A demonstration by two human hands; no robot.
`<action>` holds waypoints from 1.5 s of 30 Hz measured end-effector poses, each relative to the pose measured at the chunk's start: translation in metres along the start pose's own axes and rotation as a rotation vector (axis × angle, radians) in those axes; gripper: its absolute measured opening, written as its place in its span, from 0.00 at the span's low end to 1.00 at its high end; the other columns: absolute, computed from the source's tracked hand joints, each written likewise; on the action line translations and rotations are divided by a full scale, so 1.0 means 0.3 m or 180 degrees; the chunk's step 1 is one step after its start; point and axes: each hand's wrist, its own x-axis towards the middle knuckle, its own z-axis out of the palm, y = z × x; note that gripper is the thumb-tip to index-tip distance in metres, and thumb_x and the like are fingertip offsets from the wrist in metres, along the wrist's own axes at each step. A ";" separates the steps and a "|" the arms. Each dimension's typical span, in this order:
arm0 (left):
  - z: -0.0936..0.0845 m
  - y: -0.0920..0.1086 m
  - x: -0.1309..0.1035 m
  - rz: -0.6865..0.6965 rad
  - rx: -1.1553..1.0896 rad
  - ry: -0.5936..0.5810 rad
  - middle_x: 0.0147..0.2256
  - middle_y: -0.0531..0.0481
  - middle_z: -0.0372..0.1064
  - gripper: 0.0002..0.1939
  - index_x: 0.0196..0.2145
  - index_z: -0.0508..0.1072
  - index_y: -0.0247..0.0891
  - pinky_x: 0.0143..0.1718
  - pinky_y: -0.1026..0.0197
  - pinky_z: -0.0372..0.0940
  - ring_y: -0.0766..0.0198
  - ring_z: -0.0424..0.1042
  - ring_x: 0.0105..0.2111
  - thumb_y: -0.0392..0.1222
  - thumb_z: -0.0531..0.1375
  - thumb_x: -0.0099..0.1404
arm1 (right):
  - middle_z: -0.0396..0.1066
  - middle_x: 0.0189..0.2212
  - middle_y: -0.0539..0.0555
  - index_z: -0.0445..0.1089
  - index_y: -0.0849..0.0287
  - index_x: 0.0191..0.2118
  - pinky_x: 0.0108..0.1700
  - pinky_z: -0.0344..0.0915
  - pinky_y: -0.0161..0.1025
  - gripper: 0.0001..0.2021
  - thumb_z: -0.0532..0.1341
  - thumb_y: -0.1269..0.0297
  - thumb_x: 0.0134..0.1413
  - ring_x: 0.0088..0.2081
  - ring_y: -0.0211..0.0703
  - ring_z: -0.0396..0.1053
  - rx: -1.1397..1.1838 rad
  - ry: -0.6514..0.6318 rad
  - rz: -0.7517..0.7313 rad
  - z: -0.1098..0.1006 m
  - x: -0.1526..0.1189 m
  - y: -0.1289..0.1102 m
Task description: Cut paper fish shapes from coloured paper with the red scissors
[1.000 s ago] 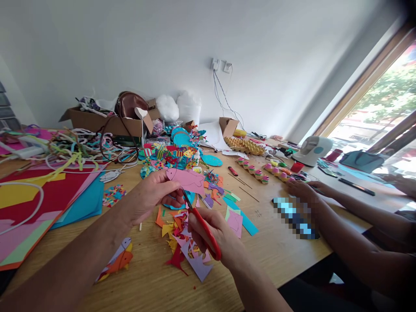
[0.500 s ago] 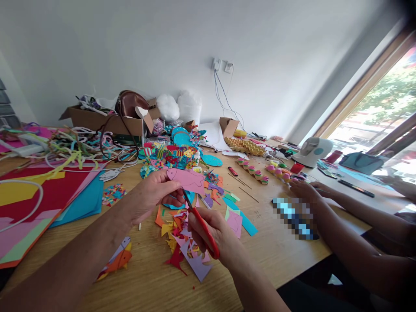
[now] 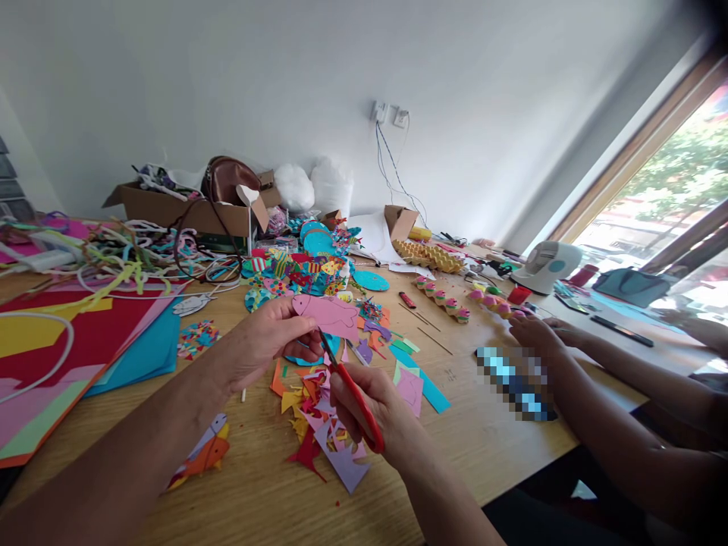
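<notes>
A piece of pink paper (image 3: 333,315) with a fish outline drawn on it is pinched by its left end in my left hand (image 3: 278,337). My right hand (image 3: 372,409) is wrapped round red-handled scissors (image 3: 359,402), whose blades meet the lower edge of the pink paper. Beneath both hands lies a heap of paper scraps (image 3: 341,462) in purple, red, yellow and orange. Cut paper fish (image 3: 210,455), orange and lilac among them, lie below my left forearm.
Coloured paper sheets (image 3: 136,356) lie at the left, below tangled cords (image 3: 130,258). A cardboard box (image 3: 171,212) stands behind. Decorated fish (image 3: 301,269) are piled mid-table. Another person's hands (image 3: 538,334) rest at the right, near painted egg-carton strips (image 3: 444,299) and a white device (image 3: 546,267).
</notes>
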 end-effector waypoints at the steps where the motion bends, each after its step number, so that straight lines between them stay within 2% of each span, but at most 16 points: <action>1: -0.001 0.001 0.000 0.0000 -0.0005 -0.0022 0.21 0.53 0.72 0.07 0.22 0.73 0.35 0.25 0.68 0.69 0.69 0.71 0.23 0.36 0.59 0.56 | 0.55 0.10 0.42 0.60 0.58 0.22 0.13 0.45 0.27 0.17 0.53 0.56 0.59 0.10 0.28 0.51 -0.0006 0.0005 0.0006 0.000 -0.001 -0.001; 14: -0.007 0.011 -0.004 -0.0166 -0.0046 -0.0050 0.21 0.52 0.72 0.06 0.23 0.73 0.35 0.25 0.68 0.69 0.69 0.71 0.22 0.36 0.60 0.55 | 0.55 0.09 0.42 0.60 0.58 0.21 0.13 0.44 0.26 0.16 0.54 0.58 0.58 0.10 0.28 0.51 0.0097 -0.0024 0.0035 0.008 0.001 0.005; 23: -0.014 0.002 -0.002 -0.0122 -0.0066 0.0102 0.23 0.53 0.72 0.05 0.24 0.71 0.35 0.26 0.66 0.70 0.68 0.72 0.23 0.37 0.59 0.57 | 0.56 0.09 0.42 0.60 0.59 0.21 0.13 0.46 0.26 0.16 0.53 0.59 0.58 0.10 0.28 0.51 -0.0001 0.0047 0.0083 0.005 0.003 0.004; 39: -0.014 0.015 -0.011 -0.0255 0.0044 -0.0164 0.22 0.53 0.71 0.05 0.23 0.72 0.36 0.25 0.67 0.67 0.69 0.70 0.22 0.37 0.60 0.55 | 0.55 0.11 0.42 0.58 0.58 0.22 0.14 0.46 0.27 0.17 0.54 0.55 0.58 0.12 0.28 0.51 0.0019 -0.0029 -0.0037 0.006 -0.004 0.004; 45: -0.018 0.017 -0.006 -0.0292 0.0067 -0.0253 0.21 0.54 0.71 0.05 0.24 0.73 0.36 0.25 0.67 0.67 0.69 0.70 0.22 0.37 0.59 0.56 | 0.54 0.14 0.42 0.58 0.58 0.22 0.17 0.47 0.29 0.16 0.53 0.58 0.59 0.15 0.29 0.51 -0.0273 0.0067 -0.0226 0.000 -0.006 0.010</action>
